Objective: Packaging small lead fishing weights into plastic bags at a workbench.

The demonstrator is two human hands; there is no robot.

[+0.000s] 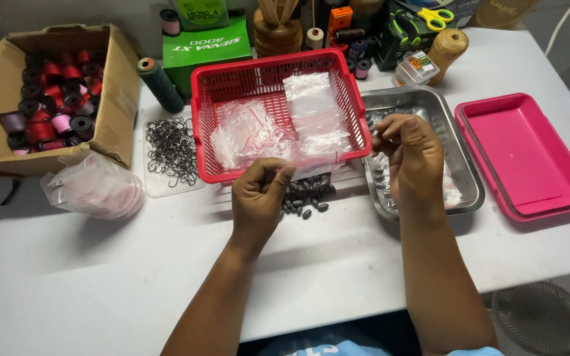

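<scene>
My left hand point(258, 198) is closed around the edge of a small clear zip bag point(311, 168) just in front of the red plastic basket point(203, 115). A pile of small dark oval weights point(308, 194) lies on the white table right beside that hand. My right hand point(409, 155) hovers over the steel tray point(460, 161) with its fingertips pinched together, and what they pinch is too small to tell. The basket holds stacks of clear zip bags point(278, 125). The steel tray holds more dark pieces and some plastic.
A pink tray point(529, 155) lies at the right. A clear lid of dark metal hooks point(171, 150) and a bag of plastic point(97, 188) sit left of the basket. A cardboard box of thread spools point(51, 92) stands far left. Boxes, spools and scissors point(435, 16) crowd the back edge.
</scene>
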